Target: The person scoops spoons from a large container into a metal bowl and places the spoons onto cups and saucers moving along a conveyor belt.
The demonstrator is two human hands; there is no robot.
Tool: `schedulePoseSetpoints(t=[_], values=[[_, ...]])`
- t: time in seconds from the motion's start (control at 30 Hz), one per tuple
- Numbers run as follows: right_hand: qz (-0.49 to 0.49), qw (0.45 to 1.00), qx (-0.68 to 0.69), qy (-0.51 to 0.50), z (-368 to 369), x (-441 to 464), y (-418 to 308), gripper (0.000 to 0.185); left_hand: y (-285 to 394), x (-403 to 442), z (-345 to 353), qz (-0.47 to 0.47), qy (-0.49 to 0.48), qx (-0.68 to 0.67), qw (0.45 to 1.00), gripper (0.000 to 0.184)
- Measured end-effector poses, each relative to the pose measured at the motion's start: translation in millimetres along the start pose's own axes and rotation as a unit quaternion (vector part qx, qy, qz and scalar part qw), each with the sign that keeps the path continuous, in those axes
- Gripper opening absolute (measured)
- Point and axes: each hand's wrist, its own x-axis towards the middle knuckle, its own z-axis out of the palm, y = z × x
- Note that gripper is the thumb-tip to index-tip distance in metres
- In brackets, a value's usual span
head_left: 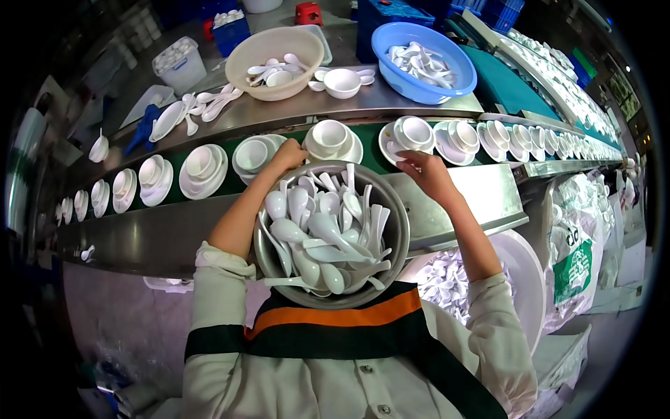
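A metal bowl (401, 237) full of white spoons (328, 227) stands in front of my body. Behind it, stacks of white plates, bowls and cups line a green conveyor belt (371, 140). My left hand (287, 155) is at the belt between two stacks, close to the right edge of one stack (252, 155) and the left of the middle stack (329, 140); its fingertips are partly hidden. My right hand (421, 167) is at the front edge of another stack (412, 134), fingers bent and partly apart, and whether it grips anything is unclear.
On the steel shelf beyond the belt stand a beige basin (241, 59) and a blue basin (391, 73) with spoons, a white bowl (342, 82) and loose spoons (209, 101). A large white tub (527, 269) of spoons sits at lower right, beside plastic sacks (576, 237).
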Motion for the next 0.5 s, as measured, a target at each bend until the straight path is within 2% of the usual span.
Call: schedulePoseSetpoints(t=[0.03, 0.07, 0.13, 0.17, 0.2, 0.23, 0.3, 0.37, 0.4, 0.43, 0.47, 0.5], values=[[-0.044, 0.996, 0.062, -0.041, -6.8, -0.2, -32.3, 0.022, -0.9, -3.4, -1.7, -0.006, 0.000, 0.001, 1.000, 0.024], [-0.138, 0.987, 0.020, -0.073, -10.4, -2.5, -50.6, 0.024, 1.8, -8.9, -7.3, -0.025, -0.027, -0.011, 0.999, 0.024], [-0.232, 0.959, -0.053, -0.155, -7.2, -12.4, -59.8, 0.025, 16.9, -25.5, -24.3, -0.049, -0.049, -0.023, 0.997, 0.023], [-0.235, 0.958, -0.049, -0.156, -6.9, -18.0, -59.6, 0.025, 33.1, -36.3, -37.0, -0.076, -0.046, 0.046, 0.995, 0.022], [-0.242, 0.946, -0.081, -0.198, -8.3, -24.0, -57.5, 0.024, 47.4, -46.3, -48.6, -0.103, -0.044, 0.112, 0.987, 0.022], [-0.248, 0.931, -0.114, -0.240, -9.4, -27.5, -56.9, 0.024, 56.1, -57.7, -55.2, 0.007, 0.017, 0.180, 0.984, 0.019], [-0.245, 0.931, -0.127, -0.238, -11.3, -28.9, -61.9, 0.021, 87.1, -92.5, -64.6, 0.186, 0.024, 0.135, 0.973, 0.016], [-0.238, 0.933, -0.141, -0.232, -11.7, -30.4, -63.6, 0.019, 120.6, -132.4, -60.6, 0.263, -0.106, 0.076, 0.956, 0.018], [-0.254, 0.930, -0.150, -0.220, -12.5, -30.6, -63.6, 0.018, 136.0, -154.2, -53.5, 0.235, -0.177, 0.083, 0.952, 0.022], [-0.270, 0.926, -0.161, -0.207, -15.4, -30.2, -63.5, 0.017, 134.8, -160.6, -43.7, 0.384, -0.184, 0.186, 0.886, 0.029], [-0.266, 0.927, -0.167, -0.207, -22.1, -29.3, -62.5, 0.017, 138.4, -169.8, -34.5, 0.371, -0.248, 0.231, 0.864, 0.033], [-0.259, 0.929, -0.200, -0.172, -32.1, -28.3, -61.6, 0.016, 130.2, -174.0, -23.4, 0.384, -0.237, 0.241, 0.859, 0.031]])
